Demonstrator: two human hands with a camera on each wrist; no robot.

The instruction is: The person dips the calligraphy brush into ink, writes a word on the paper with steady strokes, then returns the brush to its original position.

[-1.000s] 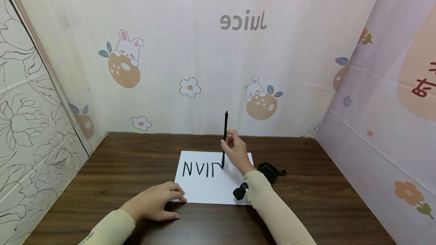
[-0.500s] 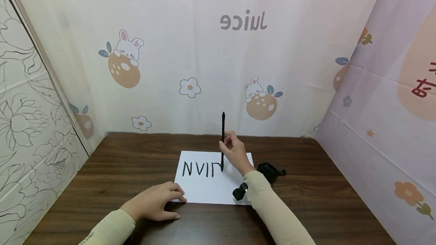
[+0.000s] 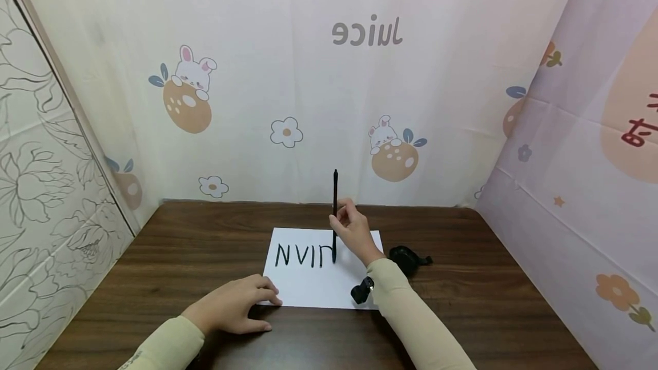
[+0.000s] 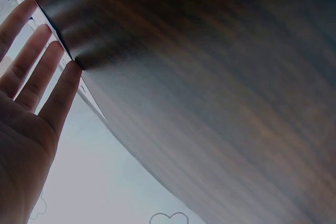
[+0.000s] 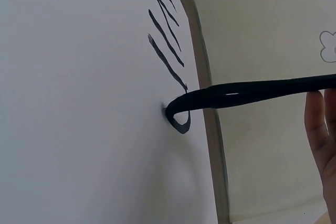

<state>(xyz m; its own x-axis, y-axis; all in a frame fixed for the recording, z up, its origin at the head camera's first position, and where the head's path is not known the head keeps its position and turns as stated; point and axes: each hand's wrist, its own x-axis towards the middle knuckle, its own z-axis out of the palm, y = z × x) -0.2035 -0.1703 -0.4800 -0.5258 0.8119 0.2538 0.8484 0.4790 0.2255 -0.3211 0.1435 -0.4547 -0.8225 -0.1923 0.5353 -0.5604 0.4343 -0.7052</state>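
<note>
A sheet of white paper lies on the table with the black letters "NVI" and part of another letter across its upper half. My right hand pinches a black writing brush by its shaft, held nearly upright. In the right wrist view the soft brush tip bends against the paper, at the lower end of a curved wet stroke. My left hand rests at the paper's lower left corner, fingertips on the sheet and thumb on the wood; its fingers are spread and fairly straight.
Right of the paper, partly behind my right forearm, sits a rounded black object with a short projecting end. A small black wrist camera hangs over the paper. Patterned curtains close off the back and sides of the brown table.
My right hand has drawn the brush tip slightly toward me and a little left, lengthening the downstroke of the letter after "NVI". The left hand has stayed put.
</note>
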